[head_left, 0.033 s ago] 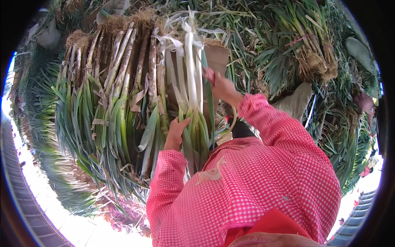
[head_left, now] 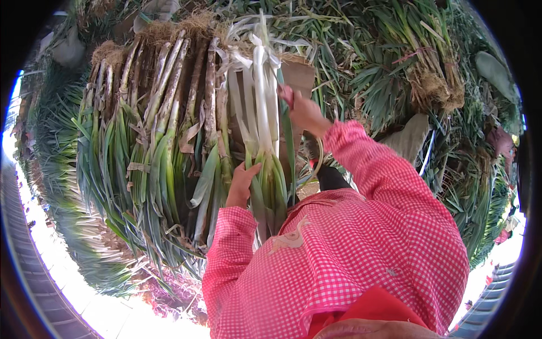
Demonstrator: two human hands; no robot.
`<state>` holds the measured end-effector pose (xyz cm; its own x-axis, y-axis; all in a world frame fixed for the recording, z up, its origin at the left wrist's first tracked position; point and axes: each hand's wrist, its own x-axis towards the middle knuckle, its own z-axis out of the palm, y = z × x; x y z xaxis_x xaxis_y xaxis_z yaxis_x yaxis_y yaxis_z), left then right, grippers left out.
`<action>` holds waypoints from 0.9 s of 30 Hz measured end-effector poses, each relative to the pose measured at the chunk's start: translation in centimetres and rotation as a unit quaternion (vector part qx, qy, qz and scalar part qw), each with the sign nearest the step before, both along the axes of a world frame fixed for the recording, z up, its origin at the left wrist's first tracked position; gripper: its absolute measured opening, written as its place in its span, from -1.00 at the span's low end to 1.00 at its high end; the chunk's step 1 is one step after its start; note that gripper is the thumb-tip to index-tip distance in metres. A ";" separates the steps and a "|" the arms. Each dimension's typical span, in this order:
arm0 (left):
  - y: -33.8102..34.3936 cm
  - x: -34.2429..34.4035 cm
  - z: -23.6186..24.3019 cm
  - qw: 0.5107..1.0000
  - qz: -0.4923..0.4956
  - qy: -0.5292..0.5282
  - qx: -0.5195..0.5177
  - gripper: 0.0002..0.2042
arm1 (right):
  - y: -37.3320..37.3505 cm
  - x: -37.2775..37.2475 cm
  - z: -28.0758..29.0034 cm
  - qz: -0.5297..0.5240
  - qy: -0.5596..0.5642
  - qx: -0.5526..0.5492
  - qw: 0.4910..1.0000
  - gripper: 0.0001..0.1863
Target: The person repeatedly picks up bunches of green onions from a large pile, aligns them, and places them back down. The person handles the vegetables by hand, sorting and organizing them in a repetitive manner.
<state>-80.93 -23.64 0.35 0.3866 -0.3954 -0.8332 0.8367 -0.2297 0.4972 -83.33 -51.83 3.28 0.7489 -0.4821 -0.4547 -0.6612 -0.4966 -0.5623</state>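
Observation:
My left hand (head_left: 241, 183) is closed round the green tops of a few peeled white leeks (head_left: 261, 96), whose roots point away from me. Just right of their white stems, my right hand (head_left: 306, 117) is wrapped round the pink-red handle (head_left: 285, 94) of a tool; its working end is hard to make out among the stems. A row of unpeeled leeks (head_left: 164, 90), with brown skins and roots, lies to the left. A piece of cardboard (head_left: 299, 73) shows behind my right hand.
Tied bundles of rooted green stalks (head_left: 429, 79) lie at the back right, among heaps of cut leaves (head_left: 355, 45). More leeks (head_left: 90, 237) are piled along the left. Grey-green cloths (head_left: 406, 141) lie at the right. My dark-clad leg or foot (head_left: 333, 178) shows below my right hand.
My right hand and sleeve have shifted very slightly upward, away from my body. My left hand and the leeks look almost the same.

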 end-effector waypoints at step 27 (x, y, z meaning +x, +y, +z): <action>0.6 7.3 0.5 0.420 -0.357 -0.654 0.517 -0.62 | -2.0 3.7 -2.7 -0.010 0.022 -0.036 0.999 -0.55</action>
